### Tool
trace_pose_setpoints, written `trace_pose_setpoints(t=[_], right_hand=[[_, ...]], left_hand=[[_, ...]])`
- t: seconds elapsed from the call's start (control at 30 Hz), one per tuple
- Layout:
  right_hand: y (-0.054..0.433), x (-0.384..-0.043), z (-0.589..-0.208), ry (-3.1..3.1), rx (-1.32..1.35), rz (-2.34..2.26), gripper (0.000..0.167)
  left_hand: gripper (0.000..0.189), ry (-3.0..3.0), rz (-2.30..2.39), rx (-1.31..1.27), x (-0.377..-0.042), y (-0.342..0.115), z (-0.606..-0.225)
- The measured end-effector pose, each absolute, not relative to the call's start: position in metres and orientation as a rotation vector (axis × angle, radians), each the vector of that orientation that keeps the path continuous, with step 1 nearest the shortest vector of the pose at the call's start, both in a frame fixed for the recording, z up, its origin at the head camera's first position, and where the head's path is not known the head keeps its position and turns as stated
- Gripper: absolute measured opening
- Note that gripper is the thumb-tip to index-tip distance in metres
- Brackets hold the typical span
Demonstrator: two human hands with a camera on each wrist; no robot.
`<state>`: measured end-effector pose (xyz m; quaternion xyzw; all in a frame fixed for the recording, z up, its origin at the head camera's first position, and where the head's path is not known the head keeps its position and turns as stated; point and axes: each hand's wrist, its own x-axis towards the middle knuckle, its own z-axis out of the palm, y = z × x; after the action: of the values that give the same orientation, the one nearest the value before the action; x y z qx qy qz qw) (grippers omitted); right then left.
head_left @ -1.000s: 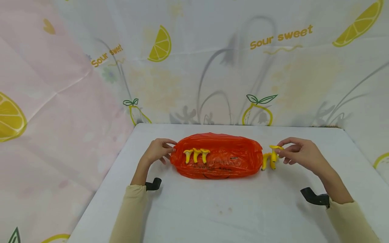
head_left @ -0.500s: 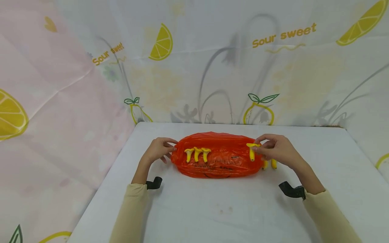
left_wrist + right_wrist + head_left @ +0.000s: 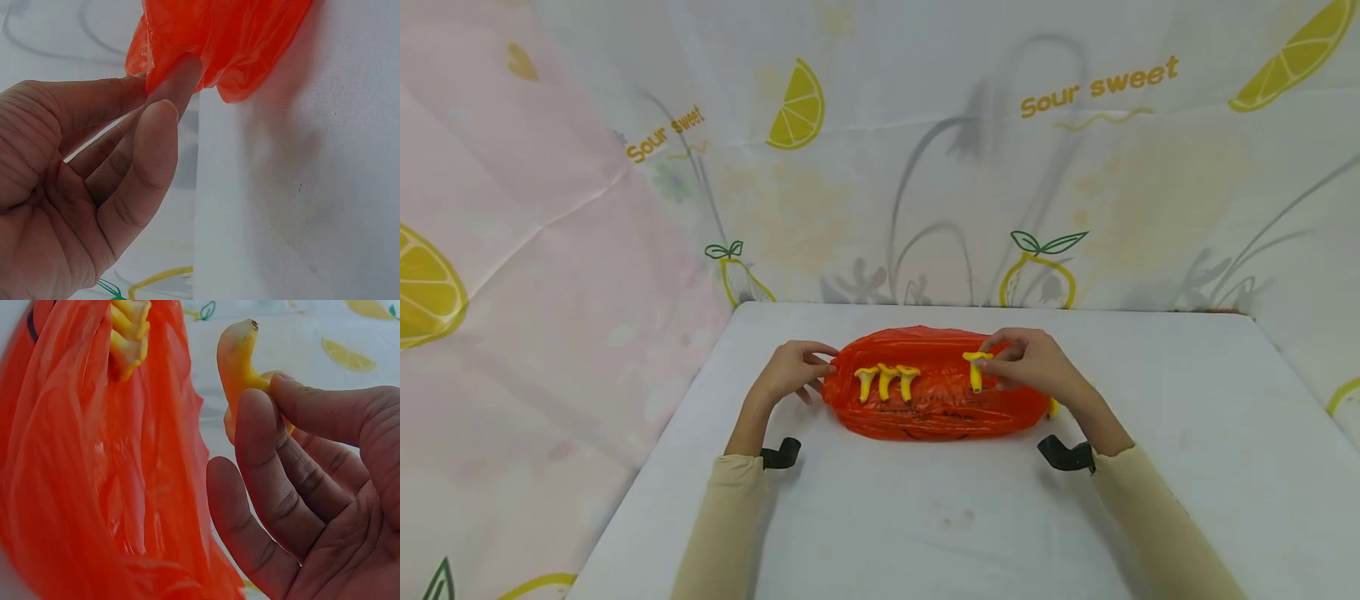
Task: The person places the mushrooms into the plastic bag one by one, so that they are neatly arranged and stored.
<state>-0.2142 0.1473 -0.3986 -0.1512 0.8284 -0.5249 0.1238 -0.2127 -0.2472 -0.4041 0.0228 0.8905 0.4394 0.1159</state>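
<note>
Pinching narrowly on both sides

Holding yellow mushroom between thumb and fingertips of right hand, over red bag. With left hand, gripping bag's edge, thumb near fingers. Left of right-hand grip, seen in bag: three more mushrooms. Below same grip, beside bag: partly hidden yellow piece.

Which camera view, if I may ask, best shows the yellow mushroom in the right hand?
The right wrist view: the yellow mushroom appears largest there, though fingers hide part of it. The head view shows it small, cap up, against the red bag. The left wrist view does not show it.
</note>
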Motion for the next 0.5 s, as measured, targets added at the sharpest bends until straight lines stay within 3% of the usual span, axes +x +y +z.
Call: trace_pose_setpoints(t=[0.5], right_hand=[[0.110, -0.233, -0.422, 2.310, -0.501, -1.608, 0.037]], left_hand=[[0.033, 2.613, 1.271, 0.043, -0.213, -0.246, -0.405]])
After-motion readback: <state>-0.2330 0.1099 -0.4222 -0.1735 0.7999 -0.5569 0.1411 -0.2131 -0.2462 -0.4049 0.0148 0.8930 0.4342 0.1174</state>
